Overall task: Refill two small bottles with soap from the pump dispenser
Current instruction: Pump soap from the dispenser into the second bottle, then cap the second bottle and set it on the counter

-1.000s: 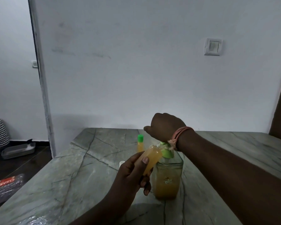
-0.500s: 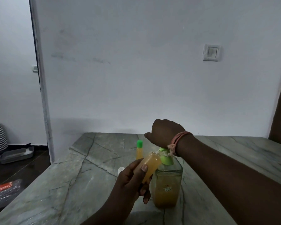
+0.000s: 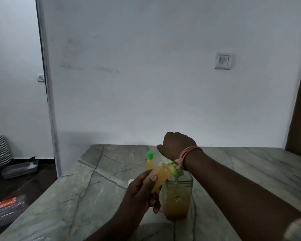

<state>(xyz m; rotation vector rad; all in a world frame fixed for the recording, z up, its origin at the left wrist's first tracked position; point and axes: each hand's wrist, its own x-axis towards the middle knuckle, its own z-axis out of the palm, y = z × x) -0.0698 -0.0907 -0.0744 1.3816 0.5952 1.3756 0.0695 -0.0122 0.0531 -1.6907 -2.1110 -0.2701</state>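
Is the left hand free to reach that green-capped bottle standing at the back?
Probably not right now. The left hand is holding a small bottle up by the pump dispenser. The green-capped bottle stands just beyond, with nothing blocking it, so setting the small bottle down first should do.

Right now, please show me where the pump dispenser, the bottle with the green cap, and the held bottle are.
pump dispenser [image 3: 178, 200]: head view, glass body.
green-capped bottle [image 3: 150, 155]: head view, its cap.
held bottle [image 3: 161, 175]: head view, orange body.

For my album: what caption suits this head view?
Left hand tilts small orange bottle at green pump dispenser; right hand over pump.
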